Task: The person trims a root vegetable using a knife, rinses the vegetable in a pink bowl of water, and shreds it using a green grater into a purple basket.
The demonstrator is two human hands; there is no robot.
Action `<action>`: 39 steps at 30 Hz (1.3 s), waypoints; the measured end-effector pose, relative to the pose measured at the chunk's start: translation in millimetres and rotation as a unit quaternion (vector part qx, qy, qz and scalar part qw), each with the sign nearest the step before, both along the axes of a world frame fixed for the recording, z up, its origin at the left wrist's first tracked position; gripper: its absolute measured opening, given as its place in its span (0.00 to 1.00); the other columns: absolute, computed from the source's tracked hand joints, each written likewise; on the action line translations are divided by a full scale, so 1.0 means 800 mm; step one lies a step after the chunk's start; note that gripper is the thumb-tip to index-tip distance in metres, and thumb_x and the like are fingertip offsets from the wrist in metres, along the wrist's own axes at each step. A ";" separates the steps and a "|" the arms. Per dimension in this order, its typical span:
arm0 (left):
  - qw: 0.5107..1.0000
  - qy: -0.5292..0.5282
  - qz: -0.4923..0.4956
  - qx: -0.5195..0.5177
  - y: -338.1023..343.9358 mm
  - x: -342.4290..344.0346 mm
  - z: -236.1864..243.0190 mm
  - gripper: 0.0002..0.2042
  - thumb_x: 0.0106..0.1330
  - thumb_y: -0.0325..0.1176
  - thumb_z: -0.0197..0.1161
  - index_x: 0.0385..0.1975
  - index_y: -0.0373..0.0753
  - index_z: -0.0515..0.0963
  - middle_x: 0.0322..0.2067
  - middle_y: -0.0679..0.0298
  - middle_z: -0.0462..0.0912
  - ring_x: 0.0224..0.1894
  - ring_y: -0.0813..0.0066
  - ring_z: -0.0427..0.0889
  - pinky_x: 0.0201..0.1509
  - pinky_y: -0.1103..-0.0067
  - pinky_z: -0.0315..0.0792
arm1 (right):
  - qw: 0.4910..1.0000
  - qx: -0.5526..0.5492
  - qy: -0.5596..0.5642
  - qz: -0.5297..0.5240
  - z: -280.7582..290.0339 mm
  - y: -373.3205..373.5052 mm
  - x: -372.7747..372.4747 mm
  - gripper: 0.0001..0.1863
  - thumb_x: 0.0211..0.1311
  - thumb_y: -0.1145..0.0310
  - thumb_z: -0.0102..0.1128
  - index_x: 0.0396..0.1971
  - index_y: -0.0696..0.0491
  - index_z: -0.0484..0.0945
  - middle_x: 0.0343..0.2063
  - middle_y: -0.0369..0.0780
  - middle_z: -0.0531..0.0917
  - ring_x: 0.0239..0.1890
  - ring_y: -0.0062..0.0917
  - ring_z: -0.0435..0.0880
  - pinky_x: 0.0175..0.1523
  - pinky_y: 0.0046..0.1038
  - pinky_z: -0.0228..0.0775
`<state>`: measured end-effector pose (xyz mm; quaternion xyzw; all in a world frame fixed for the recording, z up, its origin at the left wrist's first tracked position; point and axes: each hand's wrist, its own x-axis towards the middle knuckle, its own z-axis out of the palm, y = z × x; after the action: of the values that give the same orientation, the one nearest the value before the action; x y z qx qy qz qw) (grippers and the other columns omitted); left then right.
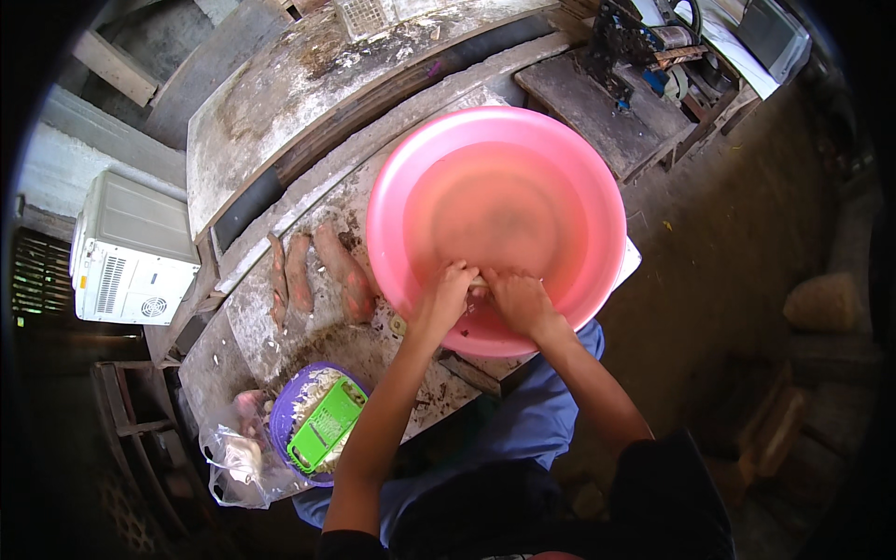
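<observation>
My left hand (453, 291) and right hand (515, 294) meet over the near side of the basin (609, 233), fingers curled closed around a small pale piece (479, 281) held between them. I take this as rinsing or rubbing it by hand; the next move seems to call for a firm hold, since wet surfaces slip. The basin is round, smooth pink plastic, its water (504, 210) cloudy. Left of it, rough, earthy, tapered roots (343, 271) lie on a stained table (252, 341); nearer, a flat green grater (327, 423) rests across a purple bowl (280, 411) of pale shreds.
</observation>
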<state>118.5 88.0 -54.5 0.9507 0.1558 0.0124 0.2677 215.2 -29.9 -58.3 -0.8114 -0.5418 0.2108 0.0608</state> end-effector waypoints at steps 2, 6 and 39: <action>0.999 0.043 -0.004 -0.032 0.004 0.007 0.002 0.10 0.47 0.19 0.56 0.32 0.32 0.73 0.33 0.51 0.75 0.40 0.54 0.74 0.42 0.67 0.70 | 0.996 0.078 -0.041 -0.002 -0.012 -0.002 0.005 0.15 0.54 0.69 0.49 0.43 0.54 0.66 0.36 0.44 0.78 0.48 0.33 0.73 0.51 0.32 0.65; 0.998 0.007 0.007 -0.056 0.007 0.007 -0.012 0.10 0.47 0.19 0.56 0.32 0.32 0.73 0.31 0.49 0.76 0.38 0.53 0.75 0.41 0.66 0.70 | 0.978 0.155 -0.137 0.030 -0.034 -0.001 0.011 0.16 0.55 0.67 0.49 0.44 0.53 0.66 0.34 0.44 0.78 0.48 0.33 0.73 0.51 0.33 0.65; 0.989 0.122 0.033 -0.081 -0.009 0.030 0.021 0.09 0.51 0.23 0.56 0.33 0.32 0.73 0.33 0.49 0.77 0.40 0.55 0.76 0.42 0.67 0.70 | 0.983 0.119 -0.126 -0.062 -0.008 -0.009 0.012 0.13 0.55 0.71 0.48 0.42 0.53 0.66 0.32 0.45 0.79 0.40 0.36 0.79 0.39 0.37 0.74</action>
<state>142.3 80.4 -37.5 0.9147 0.2191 -0.1076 0.3220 225.0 -37.2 -65.0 -0.8501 -0.5154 0.0369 0.1015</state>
